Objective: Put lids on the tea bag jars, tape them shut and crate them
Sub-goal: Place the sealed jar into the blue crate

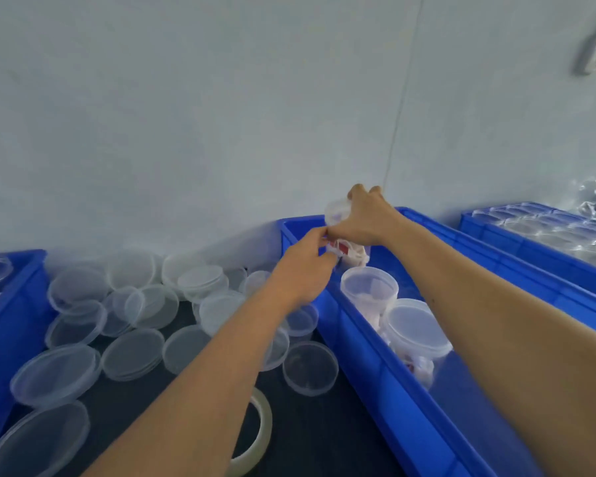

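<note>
Over the far end of the blue crate (375,366), the right hand (362,222) gripped a clear tea bag jar (338,211) from above while the left hand (307,270) pinched its lower part (contents blurred). Probably light, slick and thin-walled, best held around the body. Loose lids (310,368) covered the desk (303,438).

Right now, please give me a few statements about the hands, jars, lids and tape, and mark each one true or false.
1. Both hands, left and right, hold one jar above the middle crate. True.
2. The tape roll lies inside that crate. False: it lies on the dark table beside loose lids.
3. Two more jars stand in the crate. True.
4. The lids are blue. False: they are clear.
</note>
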The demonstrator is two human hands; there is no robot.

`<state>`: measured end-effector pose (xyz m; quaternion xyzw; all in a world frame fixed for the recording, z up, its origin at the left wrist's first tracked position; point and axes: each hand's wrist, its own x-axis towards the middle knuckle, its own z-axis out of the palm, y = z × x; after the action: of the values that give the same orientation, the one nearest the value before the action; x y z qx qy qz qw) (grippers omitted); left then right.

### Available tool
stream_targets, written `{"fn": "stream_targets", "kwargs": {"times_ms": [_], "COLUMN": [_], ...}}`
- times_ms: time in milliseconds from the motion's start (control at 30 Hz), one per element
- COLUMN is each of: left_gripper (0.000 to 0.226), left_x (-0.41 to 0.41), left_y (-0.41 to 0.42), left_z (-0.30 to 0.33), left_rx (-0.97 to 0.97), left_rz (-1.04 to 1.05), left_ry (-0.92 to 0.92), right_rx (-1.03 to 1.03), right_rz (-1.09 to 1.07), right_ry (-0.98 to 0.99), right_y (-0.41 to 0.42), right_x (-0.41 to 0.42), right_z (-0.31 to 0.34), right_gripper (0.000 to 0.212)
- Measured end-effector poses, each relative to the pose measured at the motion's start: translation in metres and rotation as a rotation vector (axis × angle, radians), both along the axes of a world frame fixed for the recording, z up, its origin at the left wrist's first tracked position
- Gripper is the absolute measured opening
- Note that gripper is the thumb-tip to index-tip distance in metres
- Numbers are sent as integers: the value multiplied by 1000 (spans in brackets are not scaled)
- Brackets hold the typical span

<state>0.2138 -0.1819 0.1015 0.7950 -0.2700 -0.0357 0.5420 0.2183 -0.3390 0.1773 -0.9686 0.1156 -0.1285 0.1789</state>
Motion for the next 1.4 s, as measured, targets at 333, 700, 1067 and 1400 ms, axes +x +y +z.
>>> {"fn": "stream_targets", "kwargs": {"times_ms": [333,700,1067,1400], "left_gripper": [22,58,29,55], "left_x": [-12,-66,-169,-201], "left_y": [-12,55,167,220], "left_z": [-43,-45,-75,-108], "left_rx": [192,276,602,518], "left_rz": [74,187,438,415], "left_ry": [-153,-120,-245,-304], "right_rx": [-10,-402,-101,363], "right_rz": [20,85,605,577], "right_ry": [317,142,-89,-7], "right_y": [-9,43,213,246], "right_x": [7,-31,-127,-150], "right_z": [-61,-11,-68,-179], "right_gripper": [87,56,19,39]}}
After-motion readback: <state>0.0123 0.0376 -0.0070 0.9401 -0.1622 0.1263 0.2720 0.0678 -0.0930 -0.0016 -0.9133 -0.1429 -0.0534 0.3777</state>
